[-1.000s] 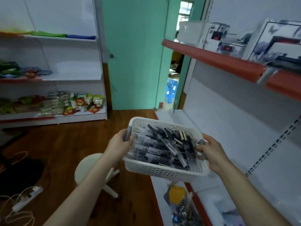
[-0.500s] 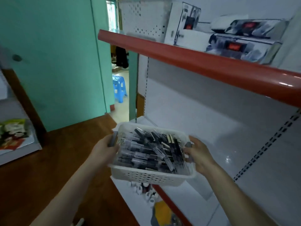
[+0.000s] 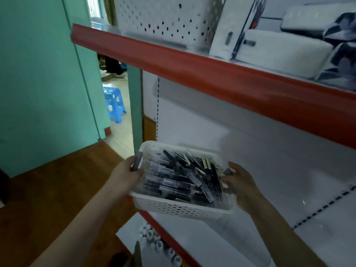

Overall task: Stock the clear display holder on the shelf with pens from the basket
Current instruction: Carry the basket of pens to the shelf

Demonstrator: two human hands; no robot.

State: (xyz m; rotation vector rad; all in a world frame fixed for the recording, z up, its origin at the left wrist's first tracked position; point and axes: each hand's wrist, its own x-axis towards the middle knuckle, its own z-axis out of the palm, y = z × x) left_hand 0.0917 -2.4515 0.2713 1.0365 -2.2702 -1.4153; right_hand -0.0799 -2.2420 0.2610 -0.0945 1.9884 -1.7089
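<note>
So both arms are stretched forward, carrying the white basket point(image 3: 179, 207) between them. The left hand point(image 3: 129, 172) is curled round the grey handle point(image 3: 137, 160) on the basket's left end, thumb on top. The right hand point(image 3: 242, 182) grips the opposite end, thumb along the rim and fingers tucked underneath. The basket sits roughly level, tipped a bit toward the camera, and it's piled with black and clear pens point(image 3: 185, 176) lying every which way.

It's over the left end of the shelf point(image 3: 221, 237), with its near left corner sticking out past the red front edge point(image 3: 163, 234). Can't tell if the bottom touches the board.

Room-wise, white shelf board runs on to the right of the basket and back to the back panel point(image 3: 240, 135). The upper shelf point(image 3: 192, 74) with its boxes point(image 3: 279, 53) sits well above the basket. Left of the shelf there's wooden floor point(image 3: 48, 189), with a blue stool point(image 3: 114, 105) through the doorway.
</note>
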